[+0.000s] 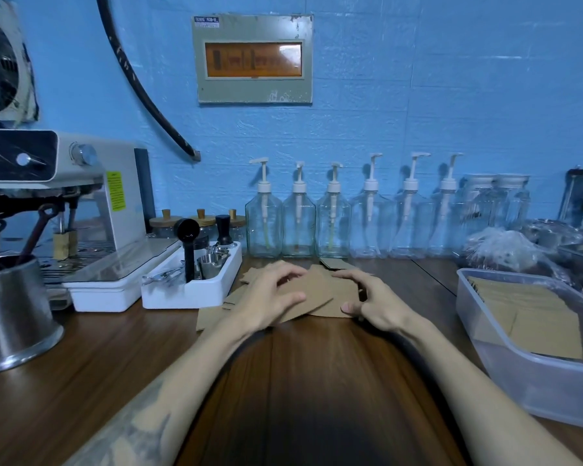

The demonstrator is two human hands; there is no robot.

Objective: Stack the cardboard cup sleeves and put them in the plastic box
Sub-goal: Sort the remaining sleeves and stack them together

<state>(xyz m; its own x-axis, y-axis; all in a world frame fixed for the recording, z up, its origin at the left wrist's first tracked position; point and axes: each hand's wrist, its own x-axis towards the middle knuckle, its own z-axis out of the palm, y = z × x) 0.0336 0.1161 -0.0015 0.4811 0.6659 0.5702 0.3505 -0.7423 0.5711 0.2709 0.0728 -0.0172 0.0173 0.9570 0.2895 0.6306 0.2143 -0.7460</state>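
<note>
- Blue textured wall point(418, 112) fills the upper half of the frame, and a dark wooden counter point(300, 381) runs across the lower half.
- Your left hand point(270, 297), at frame centre, has its fingers curled over the top of a small pile of flat cardboard cup sleeves point(323, 294), thumb on the near face, gripping it.
- Your right hand point(374, 304), just right of centre, curls its fingers round the pile's right edge, thumb tip pressed on the near corner.
- More loose sleeves point(212, 316) lie fanned on the counter left of and behind your left hand, some partly hidden under it.
- At the right edge of the frame sits the clear plastic box point(525, 378), well apart from the pile; a layer of flat sleeves already lies inside it.
- Left of centre, a white tray point(186, 294) holds a black scoop, a tamper and small metal cups.
- Along the wall stands a row of clear pump bottles point(334, 223); what is in them you cannot tell.
- At the lower left is a steel pot point(14, 317) with dark-handled tools standing in it, beside an espresso machine point(81, 196).
</note>
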